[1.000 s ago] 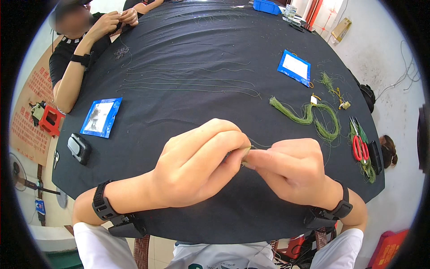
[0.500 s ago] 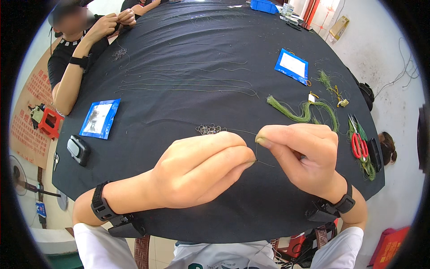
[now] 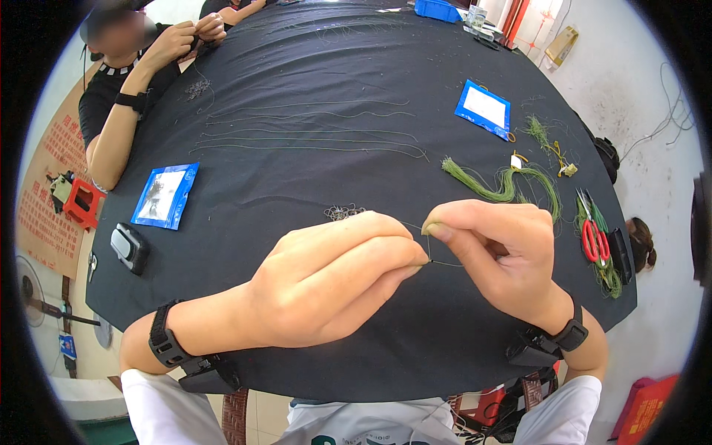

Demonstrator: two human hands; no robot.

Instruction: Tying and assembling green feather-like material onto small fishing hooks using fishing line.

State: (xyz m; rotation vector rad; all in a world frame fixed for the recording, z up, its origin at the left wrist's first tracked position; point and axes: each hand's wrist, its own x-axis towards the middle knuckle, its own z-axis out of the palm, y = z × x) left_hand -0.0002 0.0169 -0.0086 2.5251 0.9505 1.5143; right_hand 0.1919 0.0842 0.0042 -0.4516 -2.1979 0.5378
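My left hand (image 3: 330, 282) is closed in a pinch, its thumb hidden. A tiny dark piece (image 3: 430, 260) shows at its fingertips, mostly covered, too small to name. Thin line (image 3: 429, 245) runs from there up to my right hand (image 3: 497, 245), whose thumb and forefinger pinch it. Another strand of that line passes from the left fingertips toward the right palm. Beyond my left knuckles lies a tangled heap of small dark wire-like pieces (image 3: 345, 212), partly covered by the hand.
Several thin strands (image 3: 311, 141) lie across the black cloth (image 3: 297, 178). Green line bundles (image 3: 497, 189) and red-handled scissors (image 3: 593, 241) are at the right. Blue-edged packets (image 3: 167, 196) and a grey-black case (image 3: 130, 248) also rest here. A person (image 3: 119, 111) works at far left.
Both hands stay pinched. My left hand has shifted slightly right, and my right hand slightly up and left. The loose strand, earlier ending between the hands, now reaches the right palm.
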